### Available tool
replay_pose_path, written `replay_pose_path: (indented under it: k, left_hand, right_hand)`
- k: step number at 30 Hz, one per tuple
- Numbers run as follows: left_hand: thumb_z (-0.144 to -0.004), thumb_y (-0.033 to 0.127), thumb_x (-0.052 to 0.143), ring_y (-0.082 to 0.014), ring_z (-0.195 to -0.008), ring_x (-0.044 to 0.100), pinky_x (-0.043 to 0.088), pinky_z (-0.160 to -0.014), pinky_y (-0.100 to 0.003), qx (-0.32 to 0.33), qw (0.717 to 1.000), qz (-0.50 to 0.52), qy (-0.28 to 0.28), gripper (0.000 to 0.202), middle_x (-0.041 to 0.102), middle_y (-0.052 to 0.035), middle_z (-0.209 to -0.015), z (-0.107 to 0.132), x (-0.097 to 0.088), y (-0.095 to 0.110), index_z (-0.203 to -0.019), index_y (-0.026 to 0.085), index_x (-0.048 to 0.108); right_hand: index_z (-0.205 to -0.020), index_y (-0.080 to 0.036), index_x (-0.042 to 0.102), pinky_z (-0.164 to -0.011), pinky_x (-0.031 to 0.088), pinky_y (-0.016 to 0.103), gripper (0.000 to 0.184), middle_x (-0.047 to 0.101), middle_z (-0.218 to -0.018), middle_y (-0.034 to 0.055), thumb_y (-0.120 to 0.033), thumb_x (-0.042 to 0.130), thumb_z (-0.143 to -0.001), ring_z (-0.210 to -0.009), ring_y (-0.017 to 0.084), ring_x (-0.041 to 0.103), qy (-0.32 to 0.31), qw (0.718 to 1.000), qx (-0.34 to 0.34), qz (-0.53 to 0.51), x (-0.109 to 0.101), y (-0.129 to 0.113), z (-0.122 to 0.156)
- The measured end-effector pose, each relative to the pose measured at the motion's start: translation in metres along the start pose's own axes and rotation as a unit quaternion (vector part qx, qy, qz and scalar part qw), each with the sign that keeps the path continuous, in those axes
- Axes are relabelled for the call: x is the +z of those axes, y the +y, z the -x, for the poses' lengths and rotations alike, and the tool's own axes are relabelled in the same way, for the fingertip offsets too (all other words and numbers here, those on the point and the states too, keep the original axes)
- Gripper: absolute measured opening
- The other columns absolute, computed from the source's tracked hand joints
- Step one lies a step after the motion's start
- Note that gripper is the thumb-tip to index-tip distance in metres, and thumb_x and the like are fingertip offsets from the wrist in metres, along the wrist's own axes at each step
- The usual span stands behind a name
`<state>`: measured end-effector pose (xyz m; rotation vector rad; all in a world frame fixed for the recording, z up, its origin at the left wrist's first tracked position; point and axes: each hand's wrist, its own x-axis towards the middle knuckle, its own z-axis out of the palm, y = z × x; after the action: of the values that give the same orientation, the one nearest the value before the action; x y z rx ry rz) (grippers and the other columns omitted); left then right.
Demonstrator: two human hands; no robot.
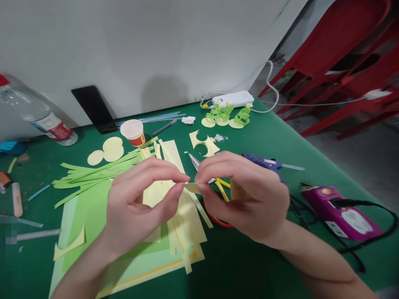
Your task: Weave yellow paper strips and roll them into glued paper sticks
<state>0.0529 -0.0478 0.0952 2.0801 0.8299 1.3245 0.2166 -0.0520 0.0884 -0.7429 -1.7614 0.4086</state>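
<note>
Pinching a pale-yellow paper strip (192, 188) between thumb and finger of the right hand (252, 195), with the left hand (137, 199) pinched shut at its other end. Held above loose yellow strips (181, 224), near scissors (222, 191) on the counter (274, 137). Backed, farther off, by a paper cup (132, 131) and curled green pieces (242, 117).

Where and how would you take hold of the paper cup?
Probably best by the outer wall just below the rim of the paper cup, coming from above and spanning opposite sides. It stands upright, mouth up, and widens toward the top, which should help against slipping. A green strip lies close by its lower right, so a low approach there might disturb it.
</note>
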Motion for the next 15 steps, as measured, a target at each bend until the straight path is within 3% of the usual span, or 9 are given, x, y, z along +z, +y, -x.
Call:
replay_pose_path:
  k: [7,15]
  left_hand:
    - [-0.072,-0.001,0.063,-0.0125,-0.074,0.058,0.047,-0.063,-0.027,-0.007,0.999,-0.042,0.006,0.024,0.062,0.0008,-0.078,0.0031,-0.0007,0.0040,-0.083,0.021,0.062]
    - [-0.072,0.003,0.065,-0.0104,-0.071,0.058,0.046,-0.062,-0.023,0.031,0.990,-0.138,-0.018,0.019,0.062,-0.0002,-0.078,0.0025,0.0010,0.0083,-0.082,0.018,0.060]
  right_hand:
    - [-0.073,-0.017,0.054,-0.057,0.049,0.024,0.013,0.060,-0.067,0.0037,-0.004,0.055,-0.073,-0.064,0.012,0.058,-0.010,1.000,0.009,0.003,-0.0024,-0.0010,-0.0006]
    - [-0.073,-0.015,0.055,-0.058,0.048,0.021,0.014,0.061,-0.067,0.0036,-0.001,0.055,-0.071,-0.063,0.010,0.057,-0.015,1.000,-0.001,0.019,-0.0001,-0.0017,-0.0006]
